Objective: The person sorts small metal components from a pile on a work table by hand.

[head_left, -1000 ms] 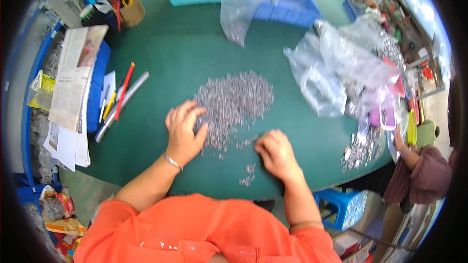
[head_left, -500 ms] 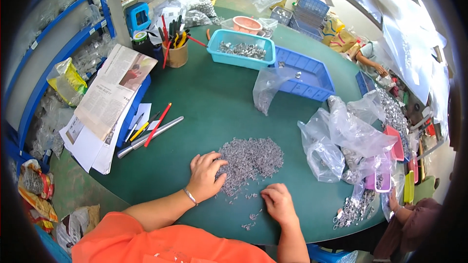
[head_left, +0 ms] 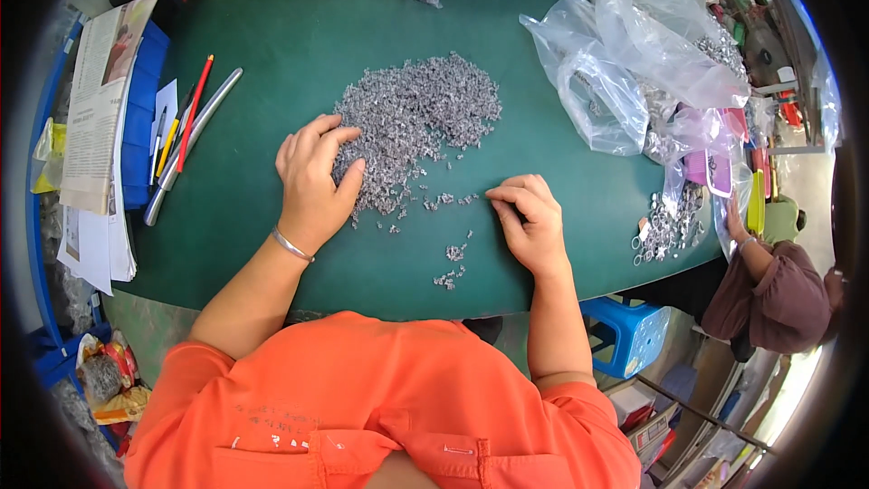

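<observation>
A broad pile of small grey pieces (head_left: 425,104), too small to name, lies on the green tabletop (head_left: 244,263). My left hand (head_left: 317,177) rests at the pile's left edge, fingers apart and fingertips touching the pieces. To the right of the pile's near end is my right hand (head_left: 532,222), low over the table. Its thumb and forefinger are pinched together; whatever may be between them is too small to make out. A short row of loose pieces (head_left: 444,202) runs toward these fingertips, and small clusters (head_left: 451,263) lie nearer to me.
Clear plastic bags (head_left: 606,81) lie to the right, beside a purple basket (head_left: 708,170) and scattered metal rings (head_left: 668,222). Pens (head_left: 195,113) and newspaper (head_left: 104,100) are at left. A co-worker's arm (head_left: 751,254) reaches in at right, near a blue stool (head_left: 631,335).
The view has tilted downward, so the table's far side has left the picture and more of my shirt shows. Both hands keep nearly the same places beside the pile.
</observation>
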`<state>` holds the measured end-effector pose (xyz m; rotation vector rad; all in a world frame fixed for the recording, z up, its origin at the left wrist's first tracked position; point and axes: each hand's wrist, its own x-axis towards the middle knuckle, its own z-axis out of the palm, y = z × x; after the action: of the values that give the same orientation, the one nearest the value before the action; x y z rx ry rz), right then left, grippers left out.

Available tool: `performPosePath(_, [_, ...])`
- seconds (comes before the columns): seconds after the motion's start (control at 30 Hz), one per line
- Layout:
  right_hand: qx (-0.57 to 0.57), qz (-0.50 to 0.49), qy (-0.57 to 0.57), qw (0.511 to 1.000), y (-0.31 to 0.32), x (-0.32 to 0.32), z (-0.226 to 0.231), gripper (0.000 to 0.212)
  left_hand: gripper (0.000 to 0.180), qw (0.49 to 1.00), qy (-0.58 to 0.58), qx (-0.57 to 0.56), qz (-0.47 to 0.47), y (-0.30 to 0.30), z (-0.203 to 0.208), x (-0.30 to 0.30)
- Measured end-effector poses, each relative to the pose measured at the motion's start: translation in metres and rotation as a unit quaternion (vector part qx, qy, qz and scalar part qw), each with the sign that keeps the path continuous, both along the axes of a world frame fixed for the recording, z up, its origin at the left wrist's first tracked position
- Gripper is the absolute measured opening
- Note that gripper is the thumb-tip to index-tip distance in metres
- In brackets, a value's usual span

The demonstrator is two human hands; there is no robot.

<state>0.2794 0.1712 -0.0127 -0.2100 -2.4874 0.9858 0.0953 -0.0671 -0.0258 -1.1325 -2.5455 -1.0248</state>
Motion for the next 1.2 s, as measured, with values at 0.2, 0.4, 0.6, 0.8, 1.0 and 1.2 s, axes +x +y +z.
performPosePath(0.2, [0.057,0.023,-0.017,0.998,-0.007,-0.008,0.001,0.013,0.033,1.000,-0.013,-0.002,-0.005,-0.002,0.002,0.003])
performPosePath(0.4, [0.036,0.035,-0.027,0.998,-0.004,-0.005,0.004,0.012,0.033,1.000,-0.016,-0.006,-0.005,-0.001,0.004,0.002])
performPosePath(0.6, [0.119,-0.004,0.010,0.993,-0.008,-0.008,0.001,0.013,0.032,1.000,-0.012,0.000,-0.008,0.000,0.004,0.000])
performPosePath(0.8, [0.030,-0.058,0.034,0.997,-0.003,-0.001,-0.003,0.015,0.031,1.000,-0.010,-0.001,-0.004,0.000,0.003,0.000])
performPosePath(1.0, [0.079,0.003,0.003,0.997,-0.007,-0.007,0.001,0.017,0.034,1.000,-0.026,0.011,-0.005,-0.002,-0.001,-0.001])
performPosePath(1.2, [-0.018,0.015,-0.019,1.000,-0.001,0.000,0.007,0.020,0.034,0.999,-0.033,0.007,-0.003,-0.001,0.001,0.000])
